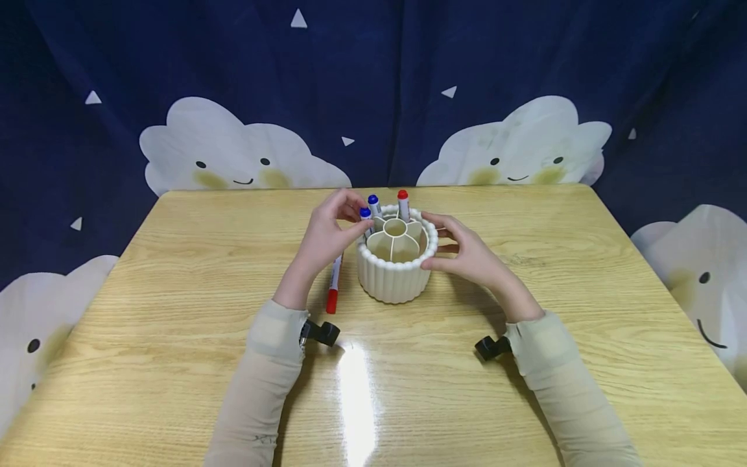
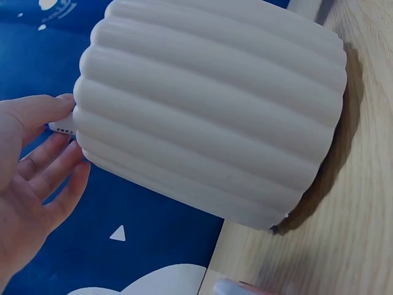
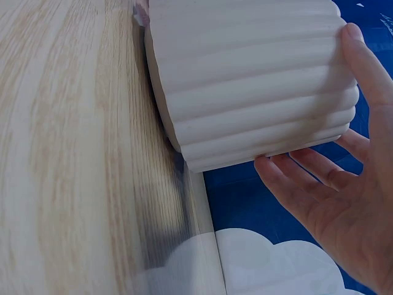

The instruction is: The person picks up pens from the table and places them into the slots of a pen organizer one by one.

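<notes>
A cream, ribbed pen holder (image 1: 392, 283) with petal-shaped compartments stands upright near the table's far edge. At its left rim, my left hand (image 1: 328, 232) pinches a blue-capped marker (image 1: 366, 214) between thumb and fingers; the marker's lower part is inside the holder. In the left wrist view, only a bit of the white marker (image 2: 63, 126) shows beside the thumb. My right hand (image 1: 471, 257) holds the holder's right side, thumb toward the front and fingers around the back. Another blue-capped marker (image 1: 374, 202) and a red-capped marker (image 1: 403, 205) stand in the rear compartments.
Left of the holder, a red-capped marker (image 1: 334, 285) lies on the wooden table (image 1: 192, 311), its cap toward me. Behind the table hangs a dark blue curtain (image 1: 373, 78) with white clouds. Each wrist carries a small black camera mount, the right one (image 1: 492, 348) close over the table.
</notes>
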### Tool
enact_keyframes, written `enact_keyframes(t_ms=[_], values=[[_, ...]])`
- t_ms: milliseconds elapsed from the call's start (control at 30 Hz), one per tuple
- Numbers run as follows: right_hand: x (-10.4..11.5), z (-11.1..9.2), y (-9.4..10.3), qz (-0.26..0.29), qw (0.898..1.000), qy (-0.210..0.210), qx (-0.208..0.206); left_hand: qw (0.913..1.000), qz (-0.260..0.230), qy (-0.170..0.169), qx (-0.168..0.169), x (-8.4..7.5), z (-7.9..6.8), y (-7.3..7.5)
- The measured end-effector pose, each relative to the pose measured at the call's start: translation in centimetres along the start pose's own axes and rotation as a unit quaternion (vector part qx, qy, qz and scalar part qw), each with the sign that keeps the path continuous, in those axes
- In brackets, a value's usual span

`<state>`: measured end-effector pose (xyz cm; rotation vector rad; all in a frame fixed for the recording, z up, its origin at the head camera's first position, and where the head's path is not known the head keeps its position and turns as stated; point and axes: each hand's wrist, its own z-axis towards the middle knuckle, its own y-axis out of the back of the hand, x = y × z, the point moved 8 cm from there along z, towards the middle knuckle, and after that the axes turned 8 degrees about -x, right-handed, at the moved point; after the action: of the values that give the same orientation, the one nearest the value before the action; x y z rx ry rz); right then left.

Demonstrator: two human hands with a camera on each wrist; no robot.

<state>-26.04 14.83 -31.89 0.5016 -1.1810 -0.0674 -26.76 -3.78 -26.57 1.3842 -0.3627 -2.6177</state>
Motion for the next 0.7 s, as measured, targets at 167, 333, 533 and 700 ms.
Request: enact_keyframes(t_ms=[167,333,533,700], values=[[0.0,0.0,0.0,-0.006,1.000,-0.002,-0.001,0.9999,0.003,0.007,0.013,0.1,0.0,-0.1],[0.0,0.0,0.0,-0.003,1.000,-0.002,-0.001,0.9990,0.010,0.028,0.033,1.9,0.2,0.0],[-0.1,0.0,0.0,-0.009,1.000,-0.009,0.000,0.9950,0.060,0.064,0.048,5.2,0.3,0.7],[0.0,-0.1,0.0,-0.013,1.000,-0.011,0.002,0.9920,0.090,0.081,0.037,6.5,0.2,1.7]])
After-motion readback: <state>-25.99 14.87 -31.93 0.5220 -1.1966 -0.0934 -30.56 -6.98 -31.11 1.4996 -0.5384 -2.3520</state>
